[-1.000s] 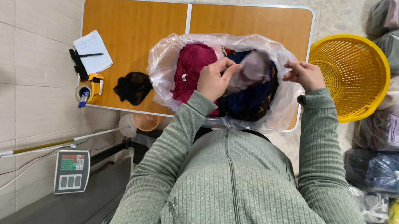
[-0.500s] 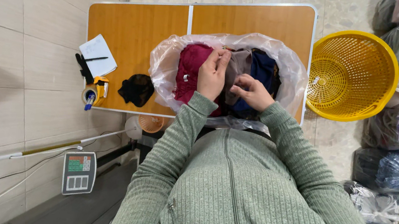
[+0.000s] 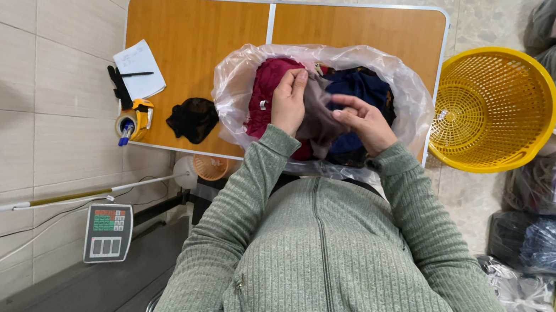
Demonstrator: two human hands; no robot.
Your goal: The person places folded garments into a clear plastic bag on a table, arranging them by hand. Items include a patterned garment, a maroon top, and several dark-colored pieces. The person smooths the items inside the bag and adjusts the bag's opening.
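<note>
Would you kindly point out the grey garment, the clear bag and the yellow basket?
grey garment [image 3: 318, 115], head view, middle of the cloth.
clear bag [image 3: 234, 79], head view, left rim.
yellow basket [image 3: 550, 99], head view, right rim.
</note>
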